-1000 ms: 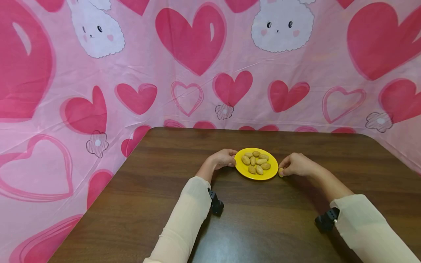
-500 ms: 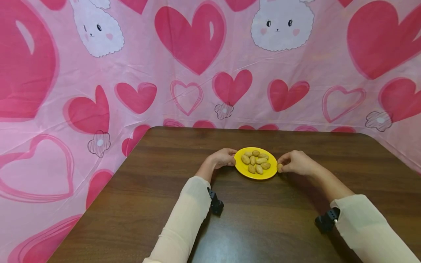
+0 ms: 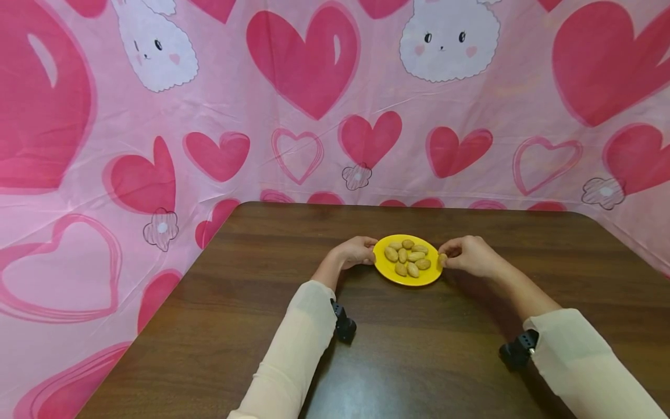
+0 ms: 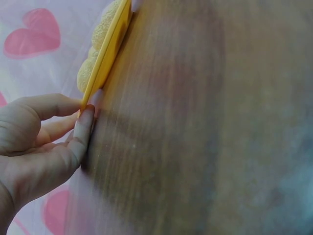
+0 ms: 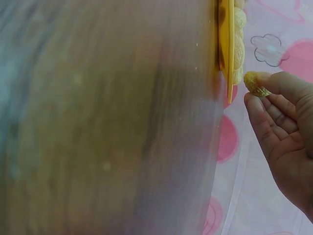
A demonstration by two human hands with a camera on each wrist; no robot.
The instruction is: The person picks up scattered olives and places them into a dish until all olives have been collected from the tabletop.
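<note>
A round yellow plate (image 3: pixel 386 273) rests on the table and bears several tan, oval, rough-shelled nuts (image 3: pixel 413 270). My left hand (image 3: pixel 357 251) pinches the plate's left rim. In the left wrist view the thumb lies on one face of the plate (image 4: pixel 103 66) and the fingers on the other. One more nut (image 5: pixel 255 84) is pinched between the thumb and fingertips of my right hand (image 3: pixel 476 257). That nut is at the plate's right rim, and the right wrist view shows it just above the rim, beside the nuts there.
The brown wooden table (image 3: pixel 419 349) reaches back to a pink cloth (image 3: pixel 314 157) printed with hearts and bunny faces. A small black camera (image 3: pixel 342 323) hangs at the left wrist, and another black camera (image 3: pixel 518 349) at the right wrist.
My right hand has risen from beside the plate and shifted slightly left, bringing its nut to the right rim. The left hand and the plate have stayed in place.
</note>
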